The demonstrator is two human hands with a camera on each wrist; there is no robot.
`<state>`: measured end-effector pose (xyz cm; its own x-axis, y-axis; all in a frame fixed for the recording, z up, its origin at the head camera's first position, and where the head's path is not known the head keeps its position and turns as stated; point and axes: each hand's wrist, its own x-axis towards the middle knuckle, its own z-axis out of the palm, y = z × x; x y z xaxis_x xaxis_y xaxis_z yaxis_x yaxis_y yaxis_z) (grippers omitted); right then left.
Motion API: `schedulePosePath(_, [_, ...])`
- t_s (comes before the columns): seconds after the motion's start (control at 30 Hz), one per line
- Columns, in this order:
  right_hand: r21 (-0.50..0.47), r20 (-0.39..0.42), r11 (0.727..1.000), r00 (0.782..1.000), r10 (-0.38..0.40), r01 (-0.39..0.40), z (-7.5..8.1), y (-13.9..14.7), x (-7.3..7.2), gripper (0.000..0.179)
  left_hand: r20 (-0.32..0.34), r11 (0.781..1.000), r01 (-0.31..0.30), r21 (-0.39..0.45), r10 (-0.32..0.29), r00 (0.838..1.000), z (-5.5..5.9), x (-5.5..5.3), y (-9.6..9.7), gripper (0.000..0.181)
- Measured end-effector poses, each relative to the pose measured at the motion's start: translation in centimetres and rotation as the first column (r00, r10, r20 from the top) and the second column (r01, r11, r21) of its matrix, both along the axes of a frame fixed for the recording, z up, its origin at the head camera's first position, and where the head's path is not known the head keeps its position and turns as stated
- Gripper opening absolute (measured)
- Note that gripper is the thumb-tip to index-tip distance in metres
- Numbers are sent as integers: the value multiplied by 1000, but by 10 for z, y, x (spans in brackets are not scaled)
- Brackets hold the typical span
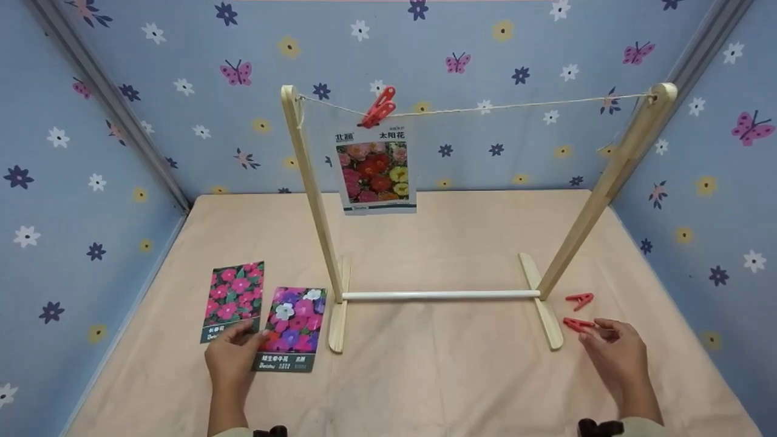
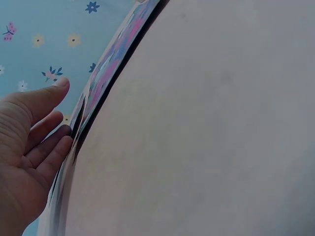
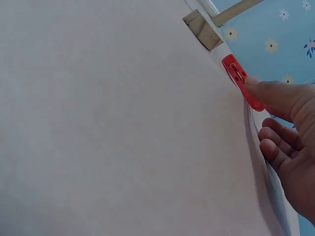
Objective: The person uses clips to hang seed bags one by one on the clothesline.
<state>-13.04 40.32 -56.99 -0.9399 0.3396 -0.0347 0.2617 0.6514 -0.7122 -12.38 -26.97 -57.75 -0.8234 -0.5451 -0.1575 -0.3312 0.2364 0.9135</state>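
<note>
My left hand (image 1: 234, 352) rests at the lower ends of two flower seed packets, its fingertips touching them. One is a pink-flowered packet (image 1: 234, 291); the other, a mixed purple, pink and white one (image 1: 295, 321), lies to its right. In the left wrist view the thumb (image 2: 60, 83) stands apart from the curved fingers. Beyond the rack's right foot, my right hand (image 1: 618, 352) pinches a red clothespin (image 1: 576, 325) low at the table. The right wrist view has the thumb on that clothespin (image 3: 238, 76). Another red clothespin (image 1: 581, 300) lies just behind it.
A wooden rack with a left post (image 1: 315, 206), a right post (image 1: 598, 212) and a white crossbar (image 1: 440, 295) stands mid-table. From its string (image 1: 516, 106) hangs a red-and-yellow flower packet (image 1: 376, 170) under a red clothespin (image 1: 380, 108). Flowered walls enclose the table.
</note>
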Motion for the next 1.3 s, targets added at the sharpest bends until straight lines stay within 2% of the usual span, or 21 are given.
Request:
schedulePosePath(0.1, [-2, 10, 1000, 1000, 0, 0, -1, 0, -1, 60, 12, 999, 15, -34, -15, 1000, 1, 1, 2, 47])
schedulePosePath(0.23, [-5, 32, 1000, 999, 7, -7, -1, 0, -2, 62, 59, 995, 68, -77, -64, 996, 3, 0, 5, 46])
schedulePosePath(0.37, [-1, 43, 1000, 999, 6, -6, -1, 0, -3, 63, 89, 983, 119, -138, -107, 990, 2, -2, 6, 50])
schedulePosePath(0.47, [-5, 52, 1000, 999, -2, 2, -2, 0, -3, 64, 83, 978, 141, -153, -129, 988, 0, -3, 7, 56])
schedulePosePath(0.6, [-13, 71, 1000, 997, -22, 23, -3, 0, -3, 63, 69, 982, 140, -130, -132, 989, -2, -5, 10, 62])
schedulePosePath(0.8, [0, 66, 1000, 998, -19, 19, -3, 1, -2, 63, 54, 990, 106, -99, -101, 993, -3, -6, 16, 61])
schedulePosePath(1.03, [2, 72, 1000, 997, -5, 4, -4, 0, -5, 64, 50, 987, 101, -128, -95, 994, -4, -5, 22, 62])
schedulePosePath(1.17, [7, 76, 1000, 997, -7, 6, -4, 1, -6, 64, 44, 980, 119, -162, -113, 993, -3, -6, 26, 57])
schedulePosePath(1.3, [-2, 90, 1000, 996, 6, -6, -3, 0, -6, 64, 71, 963, 168, -213, -156, 985, -3, -5, 27, 63])
